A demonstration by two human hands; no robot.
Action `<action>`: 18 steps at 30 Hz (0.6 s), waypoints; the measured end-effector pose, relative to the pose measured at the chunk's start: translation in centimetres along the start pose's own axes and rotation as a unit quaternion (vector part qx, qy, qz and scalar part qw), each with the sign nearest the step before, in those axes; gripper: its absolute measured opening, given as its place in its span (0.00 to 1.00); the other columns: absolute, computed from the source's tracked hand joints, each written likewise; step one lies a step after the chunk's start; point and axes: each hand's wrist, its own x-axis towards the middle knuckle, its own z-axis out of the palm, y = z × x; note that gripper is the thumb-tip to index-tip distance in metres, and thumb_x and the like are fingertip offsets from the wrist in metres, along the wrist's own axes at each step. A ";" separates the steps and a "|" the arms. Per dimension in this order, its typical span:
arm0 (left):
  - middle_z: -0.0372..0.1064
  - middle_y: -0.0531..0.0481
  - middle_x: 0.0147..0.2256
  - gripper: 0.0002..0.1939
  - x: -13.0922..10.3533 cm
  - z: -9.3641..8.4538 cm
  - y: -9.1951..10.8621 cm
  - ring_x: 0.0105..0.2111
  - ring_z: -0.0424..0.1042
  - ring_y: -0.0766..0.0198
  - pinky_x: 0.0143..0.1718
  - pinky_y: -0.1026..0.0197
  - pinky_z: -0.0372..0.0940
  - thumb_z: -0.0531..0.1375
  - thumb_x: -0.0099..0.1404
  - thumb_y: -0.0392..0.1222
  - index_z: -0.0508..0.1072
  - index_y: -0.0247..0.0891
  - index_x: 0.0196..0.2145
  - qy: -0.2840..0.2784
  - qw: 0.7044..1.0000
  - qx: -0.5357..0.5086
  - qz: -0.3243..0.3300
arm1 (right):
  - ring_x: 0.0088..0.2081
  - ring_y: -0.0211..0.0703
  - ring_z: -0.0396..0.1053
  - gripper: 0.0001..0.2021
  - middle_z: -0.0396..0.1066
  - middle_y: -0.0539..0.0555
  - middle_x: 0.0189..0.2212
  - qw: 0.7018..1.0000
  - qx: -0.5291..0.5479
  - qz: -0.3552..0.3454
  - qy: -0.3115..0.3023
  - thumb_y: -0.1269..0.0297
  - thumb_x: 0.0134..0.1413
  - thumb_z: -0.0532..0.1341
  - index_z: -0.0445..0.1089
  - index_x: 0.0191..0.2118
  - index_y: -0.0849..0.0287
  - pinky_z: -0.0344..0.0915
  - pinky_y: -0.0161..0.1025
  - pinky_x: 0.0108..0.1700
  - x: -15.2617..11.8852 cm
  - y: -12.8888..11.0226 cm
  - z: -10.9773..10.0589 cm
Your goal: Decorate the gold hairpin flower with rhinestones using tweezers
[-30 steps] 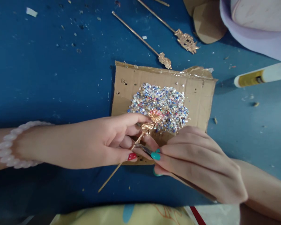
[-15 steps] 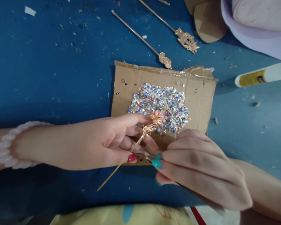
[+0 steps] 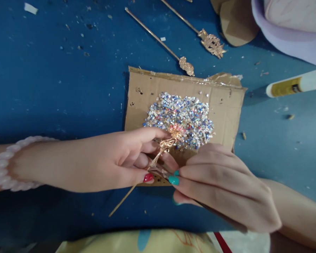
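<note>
My left hand (image 3: 116, 160), with a pink bead bracelet (image 3: 5, 161) at the wrist, is closed round a gold hairpin (image 3: 166, 143). The pin's openwork head ends in a pink flower, and its bare stem slants down past my thumb. My right hand (image 3: 226, 186) pinches slim dark tweezers (image 3: 221, 215), whose far end reaches the fingers of my left hand beside the stem. What the tips touch cannot be made out. Beneath the flower, a patch of blue, white and red shell chips (image 3: 180, 114) covers part of a cardboard sheet (image 3: 139, 79).
Beyond the cardboard lie two more gold hairpins (image 3: 152, 35) on the blue table (image 3: 55, 77). A white bottle with a yellow label (image 3: 287, 87) is at the right. Cardboard pieces (image 3: 238, 24) and a lilac container (image 3: 281, 44) occupy the far right corner.
My right hand and the tweezers have shifted slightly left, nearer the hairpin's stem. My left hand keeps its hold almost unmoved.
</note>
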 end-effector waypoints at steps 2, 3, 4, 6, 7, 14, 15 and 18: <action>0.73 0.49 0.81 0.40 0.0 0.0 0.0 0.72 0.83 0.52 0.71 0.57 0.79 0.66 0.89 0.32 0.65 0.69 0.86 -0.012 1.000 -0.001 0.003 | 0.48 0.39 0.90 0.09 0.89 0.50 0.37 1.000 0.001 0.004 0.003 0.63 0.84 0.70 0.88 0.48 0.57 0.84 0.40 0.54 -0.1 -0.1 0.0; 0.72 0.48 0.82 0.41 0.0 0.1 0.0 0.72 0.83 0.51 0.71 0.55 0.79 0.67 0.89 0.33 0.64 0.69 0.86 -0.015 1.000 0.002 0.002 | 0.48 0.39 0.89 0.08 0.89 0.50 0.37 1.000 0.002 0.002 0.003 0.63 0.84 0.71 0.88 0.48 0.57 0.84 0.40 0.53 -0.1 -0.2 0.0; 0.70 0.48 0.83 0.41 0.1 0.1 0.1 0.72 0.83 0.49 0.72 0.54 0.79 0.67 0.89 0.34 0.63 0.69 0.87 -0.014 1.000 0.006 0.001 | 0.49 0.38 0.89 0.07 0.89 0.49 0.37 1.000 0.002 -0.002 -0.001 0.63 0.83 0.71 0.87 0.49 0.58 0.84 0.40 0.53 -0.1 -0.2 -0.1; 0.69 0.47 0.84 0.41 0.1 0.3 0.4 0.74 0.81 0.49 0.72 0.55 0.78 0.67 0.89 0.35 0.62 0.68 0.87 -0.002 1.000 0.018 -0.011 | 0.50 0.37 0.88 0.06 0.89 0.50 0.39 1.000 -0.004 -0.001 -0.004 0.64 0.84 0.71 0.86 0.50 0.59 0.84 0.39 0.55 -0.2 -0.1 -0.3; 0.68 0.47 0.84 0.41 0.1 0.3 0.6 0.74 0.81 0.50 0.72 0.57 0.78 0.67 0.89 0.34 0.62 0.67 0.88 0.005 1.000 0.022 -0.017 | 0.50 0.37 0.88 0.06 0.89 0.50 0.39 1.000 -0.008 0.000 -0.004 0.65 0.84 0.70 0.86 0.51 0.59 0.84 0.39 0.56 -0.2 -0.1 -0.4; 0.71 0.48 0.83 0.40 0.1 0.2 0.6 0.72 0.83 0.50 0.71 0.54 0.80 0.68 0.89 0.37 0.64 0.68 0.87 0.009 0.999 0.036 -0.022 | 0.44 0.53 0.86 0.14 0.85 0.57 0.42 0.994 -0.086 -0.038 -0.060 0.44 0.78 0.74 0.87 0.49 0.48 0.87 0.53 0.49 -0.1 0.2 0.3; 0.72 0.49 0.82 0.38 0.0 0.1 0.4 0.70 0.85 0.50 0.71 0.54 0.80 0.68 0.90 0.38 0.65 0.69 0.86 0.003 0.999 0.033 -0.015 | 0.44 0.53 0.86 0.15 0.85 0.57 0.43 0.993 -0.091 -0.041 -0.063 0.42 0.78 0.74 0.87 0.49 0.48 0.87 0.54 0.49 -0.2 0.2 0.5; 0.75 0.51 0.80 0.36 0.0 -0.1 -0.2 0.69 0.85 0.53 0.70 0.56 0.80 0.71 0.89 0.43 0.67 0.71 0.84 -0.001 0.999 0.030 -0.012 | 0.45 0.53 0.86 0.17 0.85 0.58 0.43 0.992 -0.100 -0.045 -0.069 0.40 0.78 0.74 0.86 0.49 0.49 0.87 0.54 0.48 -0.3 0.1 0.7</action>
